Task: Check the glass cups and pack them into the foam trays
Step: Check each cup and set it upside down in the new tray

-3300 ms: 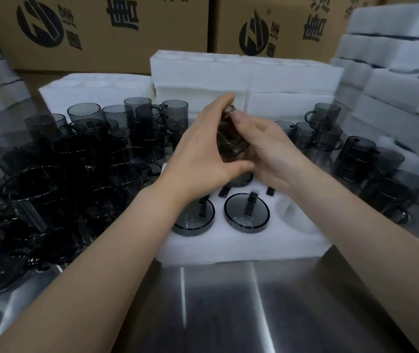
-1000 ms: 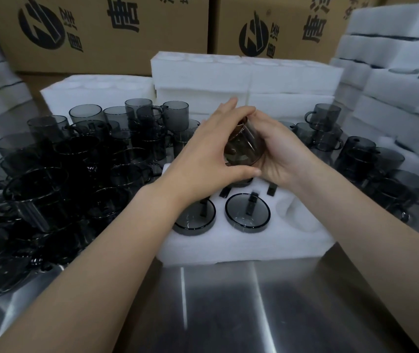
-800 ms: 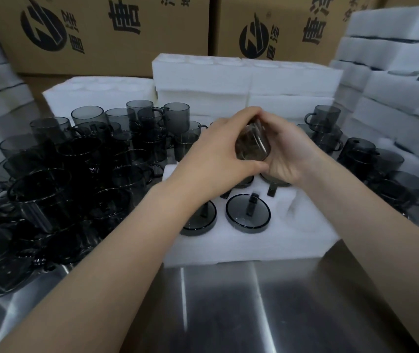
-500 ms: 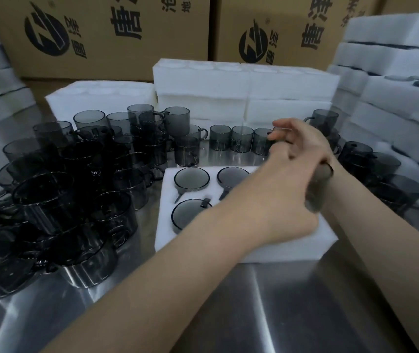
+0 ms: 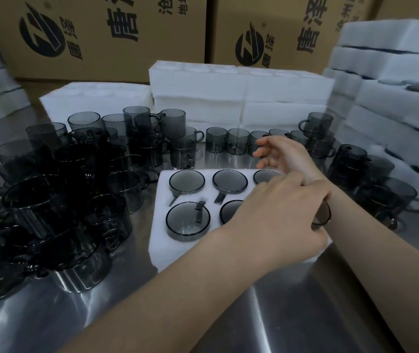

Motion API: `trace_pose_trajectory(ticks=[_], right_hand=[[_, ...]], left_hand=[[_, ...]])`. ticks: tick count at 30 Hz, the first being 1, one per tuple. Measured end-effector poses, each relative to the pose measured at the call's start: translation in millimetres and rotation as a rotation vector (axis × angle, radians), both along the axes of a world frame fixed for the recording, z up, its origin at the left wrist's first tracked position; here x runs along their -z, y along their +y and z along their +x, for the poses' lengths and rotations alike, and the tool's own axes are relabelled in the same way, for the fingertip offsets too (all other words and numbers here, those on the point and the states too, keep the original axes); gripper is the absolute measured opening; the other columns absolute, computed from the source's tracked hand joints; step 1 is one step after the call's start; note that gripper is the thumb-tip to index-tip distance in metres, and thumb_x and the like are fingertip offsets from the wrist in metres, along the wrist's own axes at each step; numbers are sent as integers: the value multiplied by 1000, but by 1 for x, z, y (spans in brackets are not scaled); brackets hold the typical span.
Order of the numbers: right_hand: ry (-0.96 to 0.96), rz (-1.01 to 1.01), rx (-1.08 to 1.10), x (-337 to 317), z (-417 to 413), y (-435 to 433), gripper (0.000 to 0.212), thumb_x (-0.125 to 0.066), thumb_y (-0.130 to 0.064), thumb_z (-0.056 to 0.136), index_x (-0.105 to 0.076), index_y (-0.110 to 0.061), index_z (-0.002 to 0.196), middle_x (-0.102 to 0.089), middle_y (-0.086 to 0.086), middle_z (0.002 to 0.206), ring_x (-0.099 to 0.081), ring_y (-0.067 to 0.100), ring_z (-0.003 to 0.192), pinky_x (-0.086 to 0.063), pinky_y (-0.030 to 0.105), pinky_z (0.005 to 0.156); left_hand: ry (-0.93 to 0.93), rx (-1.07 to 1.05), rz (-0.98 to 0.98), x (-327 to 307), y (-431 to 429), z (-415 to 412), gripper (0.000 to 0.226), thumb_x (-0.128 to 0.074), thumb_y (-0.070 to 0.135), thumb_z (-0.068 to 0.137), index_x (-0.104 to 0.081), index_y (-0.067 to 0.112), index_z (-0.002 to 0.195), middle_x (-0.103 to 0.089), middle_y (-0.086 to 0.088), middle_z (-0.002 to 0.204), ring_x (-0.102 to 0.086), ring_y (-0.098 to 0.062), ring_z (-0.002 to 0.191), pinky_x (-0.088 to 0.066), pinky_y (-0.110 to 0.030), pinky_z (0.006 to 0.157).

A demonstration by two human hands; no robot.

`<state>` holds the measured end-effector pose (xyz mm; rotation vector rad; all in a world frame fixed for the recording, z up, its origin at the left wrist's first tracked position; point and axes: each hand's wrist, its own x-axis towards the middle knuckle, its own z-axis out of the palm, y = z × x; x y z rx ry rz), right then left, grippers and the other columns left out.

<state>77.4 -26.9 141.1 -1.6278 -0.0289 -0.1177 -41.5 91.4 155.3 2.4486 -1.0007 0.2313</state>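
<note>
A white foam tray (image 5: 160,248) lies on the steel table in front of me, with smoky grey glass cups (image 5: 187,181) sunk upside down in its slots. My left hand (image 5: 277,215) reaches across the tray, shut on one glass cup (image 5: 322,215) at the tray's front right corner, low over the foam. My right hand (image 5: 283,155) hovers above the tray's back right, fingers apart, holding nothing. My left hand hides the slot under the held cup.
A dense pile of loose cups (image 5: 50,189) fills the table's left side. More cups stand in a row behind the tray (image 5: 228,143) and at the right (image 5: 374,179). Foam tray stacks (image 5: 241,98) and cardboard boxes (image 5: 101,34) line the back and right.
Both hands held one cup above the tray's middle. My left hand has since carried it to the front right corner, and my right hand has let go and opened.
</note>
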Motion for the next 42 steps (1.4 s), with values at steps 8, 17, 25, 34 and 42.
trace_pose_trajectory(ticks=[8,17,25,34,42], right_hand=[[12,12,-22,0,2,2,19,-41,-9,101,-59,-2,101,-62,5,81,-61,9,61,-51,22,63],[33,-26,-20,2,2,4,19,-43,-11,101,-61,-6,104,-63,3,83,-61,15,71,-51,23,66],[38,-53,-33,2,2,4,19,-43,-10,101,-61,-5,103,-63,4,83,-61,13,71,-50,21,66],[50,-100,-74,3,3,1,20,-42,-9,102,-61,-3,105,-64,3,86,-62,10,72,-50,18,68],[57,-94,-23,5,5,2,23,-45,-7,100,-63,3,110,-64,7,86,-62,14,72,-50,19,66]], left_hand=[[43,-2,-19,0,2,4,32,-61,25,83,-53,14,113,-53,1,109,-49,-20,98,-49,-41,79],[-35,-28,59,3,1,5,30,-55,29,86,-48,14,112,-58,-1,105,-49,-22,97,-37,-35,86],[-164,-115,192,14,-2,2,35,-33,44,101,-45,15,116,-53,-3,117,-48,-24,107,-34,-36,90],[-230,-159,271,23,-12,1,44,-33,37,101,-43,5,130,-48,-14,136,-38,-29,132,-30,-38,111],[12,-79,70,11,-1,7,28,-53,40,92,-48,15,104,-54,1,104,-50,-20,101,-32,-29,72]])
